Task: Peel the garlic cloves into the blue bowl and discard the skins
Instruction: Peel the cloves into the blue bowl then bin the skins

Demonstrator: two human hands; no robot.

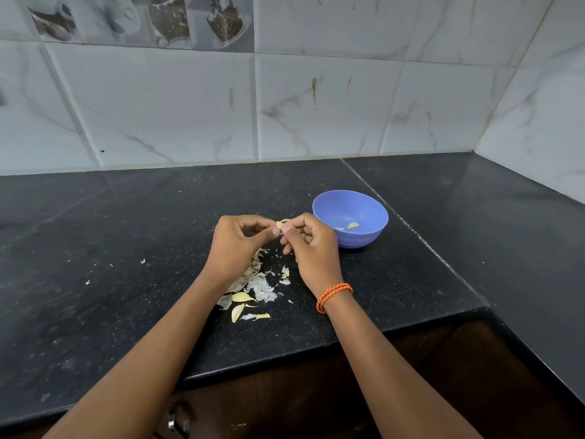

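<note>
Black speckled counter (126,248) w/ a seam running diagonally just right of the blue bowl (364,239). Marble-look wall tiles (174,106) behind, turning a corner at far right; a strip of printed cup tiles (142,20) up top. Pile of papery garlic skins (258,285) lies on the counter under & between the wrists, w/ a few unpeeled cloves (242,297) at its near edge. Small skin flecks scattered left of the pile, well apart. Nothing sits between the hands & the bowl.

Clove in hand (281,223): pale yellow, small, mostly hidden by fingertips; a bit of skin sticks out toward the right. Held above the counter, just left of the bowl rim. Left hand (235,245) pinches it w/ thumb & forefinger, other fingers curled in. Right hand (311,248) pinches the same clove from the other side, fingers curled; orange cord bracelet (334,296) on that wrist. Bowl holds two peeled pieces (353,225) on its floor, right hand partly covering its left rim.

Counter front edge runs just below the skin pile, then steps back toward the right, where an L-shaped return goes along the side wall. Dark wood cabinet (427,359) below. Wide bare counter to the left and behind the bowl.
</note>
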